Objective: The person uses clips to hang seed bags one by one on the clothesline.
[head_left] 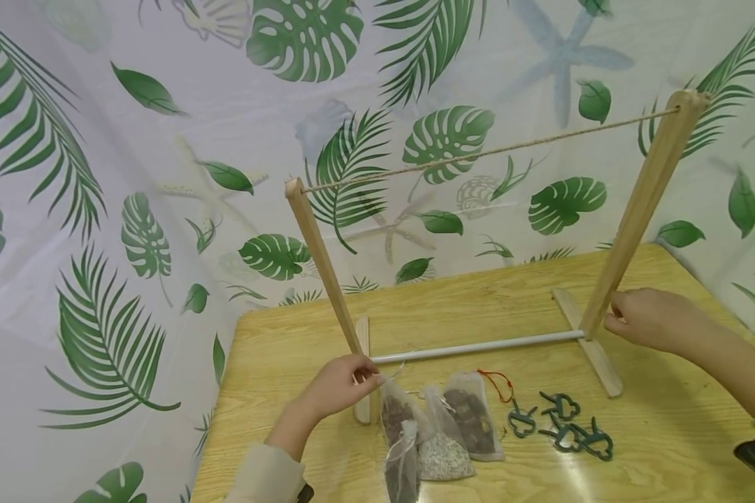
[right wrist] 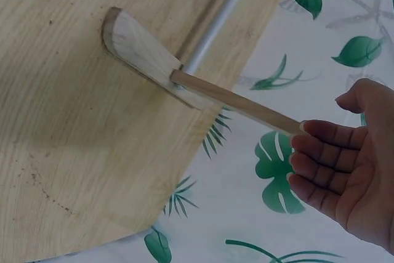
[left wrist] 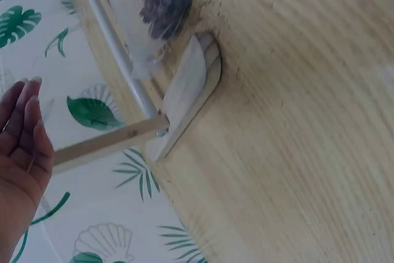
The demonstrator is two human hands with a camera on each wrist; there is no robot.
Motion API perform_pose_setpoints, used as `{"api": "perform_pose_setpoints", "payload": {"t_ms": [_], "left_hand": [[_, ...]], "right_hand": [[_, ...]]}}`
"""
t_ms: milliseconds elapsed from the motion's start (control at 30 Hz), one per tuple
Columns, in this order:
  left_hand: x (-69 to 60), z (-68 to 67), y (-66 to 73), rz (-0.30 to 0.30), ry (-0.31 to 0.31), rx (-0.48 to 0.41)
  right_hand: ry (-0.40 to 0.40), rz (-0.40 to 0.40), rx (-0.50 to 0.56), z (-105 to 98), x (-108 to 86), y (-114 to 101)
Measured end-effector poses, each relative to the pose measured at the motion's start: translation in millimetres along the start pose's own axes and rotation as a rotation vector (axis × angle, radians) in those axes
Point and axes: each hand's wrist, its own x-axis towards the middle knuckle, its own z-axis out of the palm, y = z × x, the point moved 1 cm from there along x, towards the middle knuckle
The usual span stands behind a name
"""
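Observation:
A wooden stand has a left post, a right post, a twine cord strung between their tops and a white rod joining the feet. My left hand is beside the foot of the left post, above the mesh bags; its fingers look loosely bent in the left wrist view, with nothing held. Near the right post's lower part is my right hand. In the right wrist view that hand has loosely bent fingers, their tips close to the post; contact cannot be told.
Mesh bags with dark contents and one with pale bits lie at the front middle. A red string and several dark green clips lie to their right. Leaf-printed cloth hangs behind the wooden table.

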Motion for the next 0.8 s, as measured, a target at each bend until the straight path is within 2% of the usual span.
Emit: {"api": "perform_pose_setpoints", "payload": {"t_ms": [100,167,267,367,500,600,800], "left_hand": [[-2.1,8.7,-0.3,0.007,-0.123,-0.085],[-3.4,13.9,0.3,0.004,-0.184,-0.113],[-4.8,22.1,2.5,0.014,-0.259,-0.129],[-5.7,30.7,5.7,0.036,-0.325,-0.127],[-5.9,40.9,9.2,0.066,-0.375,-0.110],[-5.4,46.6,11.2,0.076,-0.389,-0.093],[-3.5,52.1,11.5,0.105,-0.408,-0.096]], "right_hand": [[0.006,-0.039,-0.003,9.7,0.0,-5.4],[0.004,-0.066,-0.012,16.3,0.2,-8.2],[-0.013,-0.113,-0.033,26.8,0.8,-11.6],[-0.066,-0.142,-0.070,38.3,2.1,-15.1],[-0.131,-0.195,-0.127,54.3,4.6,-21.6],[-0.168,-0.239,-0.145,64.7,7.5,-29.7],[-0.262,-0.263,-0.126,81.0,14.1,-53.3]]}}
